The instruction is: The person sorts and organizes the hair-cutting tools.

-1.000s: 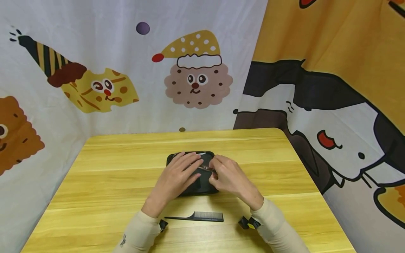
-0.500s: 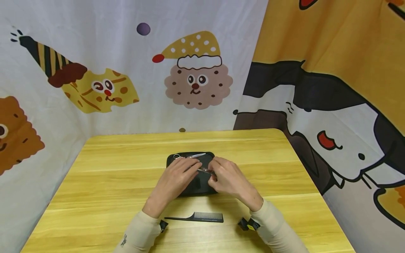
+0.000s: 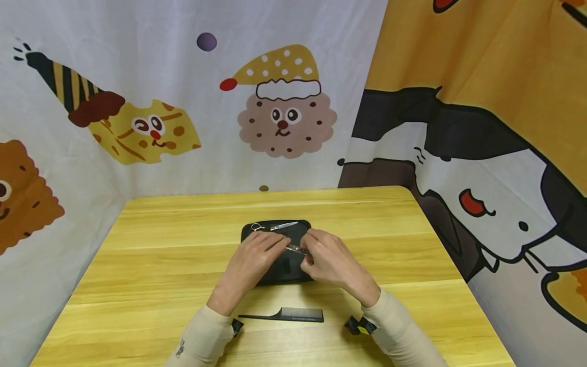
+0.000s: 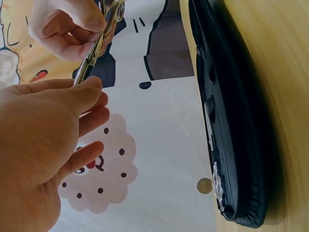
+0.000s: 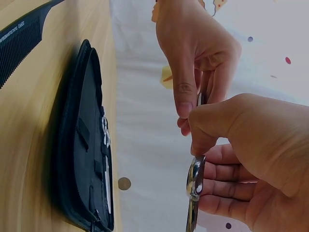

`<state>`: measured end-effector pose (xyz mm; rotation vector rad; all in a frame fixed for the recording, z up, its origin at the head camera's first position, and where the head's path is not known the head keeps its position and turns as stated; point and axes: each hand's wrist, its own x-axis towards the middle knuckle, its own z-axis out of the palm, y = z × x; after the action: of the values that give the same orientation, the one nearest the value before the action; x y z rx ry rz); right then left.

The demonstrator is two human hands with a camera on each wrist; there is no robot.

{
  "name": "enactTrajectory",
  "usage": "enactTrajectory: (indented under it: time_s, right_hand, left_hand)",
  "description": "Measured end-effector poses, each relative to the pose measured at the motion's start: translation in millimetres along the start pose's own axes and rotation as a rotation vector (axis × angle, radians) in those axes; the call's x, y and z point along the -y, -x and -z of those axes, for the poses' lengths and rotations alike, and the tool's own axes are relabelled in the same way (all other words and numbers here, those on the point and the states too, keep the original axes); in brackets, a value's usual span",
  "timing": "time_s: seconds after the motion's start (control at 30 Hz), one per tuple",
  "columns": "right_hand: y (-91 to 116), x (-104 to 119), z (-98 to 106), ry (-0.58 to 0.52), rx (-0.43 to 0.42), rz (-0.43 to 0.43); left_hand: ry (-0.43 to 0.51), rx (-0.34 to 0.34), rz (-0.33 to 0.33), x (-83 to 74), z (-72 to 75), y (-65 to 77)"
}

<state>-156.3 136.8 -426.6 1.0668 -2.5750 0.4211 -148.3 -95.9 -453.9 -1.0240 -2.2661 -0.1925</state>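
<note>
A pair of silver scissors [image 3: 297,248] is held between both hands above an open black zip case [image 3: 289,274]. My left hand [image 3: 249,260] pinches the blade end between thumb and index finger, its other fingers loosely bent, as the left wrist view shows. At the handle end, my right hand [image 3: 334,261] holds the scissors, and shiny finger rings [image 5: 195,176] show below its thumb in the right wrist view. Fine notches run along the blade [image 4: 88,65]. A second pair of scissors [image 3: 284,226] lies along the far side of the case.
A black tail comb [image 3: 300,314] lies on the wooden table [image 3: 160,285] in front of the case, its tail pointing left. Dark straps [image 5: 83,133] show inside the case. A printed curtain [image 3: 183,168] hangs behind the table.
My left hand has drawn back slightly toward me, uncovering the scissors in the case. Both hands have come a little lower in the head view, still holding the other pair.
</note>
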Motion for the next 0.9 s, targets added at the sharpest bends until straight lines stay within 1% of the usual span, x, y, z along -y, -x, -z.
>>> enactTrajectory:
  time_s: [0.13,0.37,0.5,0.67,0.9]
  right_hand:
    - [0.0,1.0,0.7,-0.003,0.007,0.004]
    - [-0.3,0.7,-1.4,0.002,0.010,0.010]
    - [-0.1,0.7,-1.7,-0.006,0.011,0.012]
    - [0.2,0.8,-1.5,-0.025,0.023,0.005]
    - [0.2,0.5,0.3,-0.032,0.027,0.006]
  left_hand:
    - [-0.014,0.007,-0.009,0.0,0.7,0.8]
    - [-0.073,0.023,-0.032,-1.0,2.2,1.5]
    - [-0.081,0.026,-0.032,-1.2,2.0,2.1]
    - [-0.092,0.015,-0.041,-0.9,1.5,2.4]
    - [-0.098,-0.028,-0.056,-0.5,1.5,0.8]
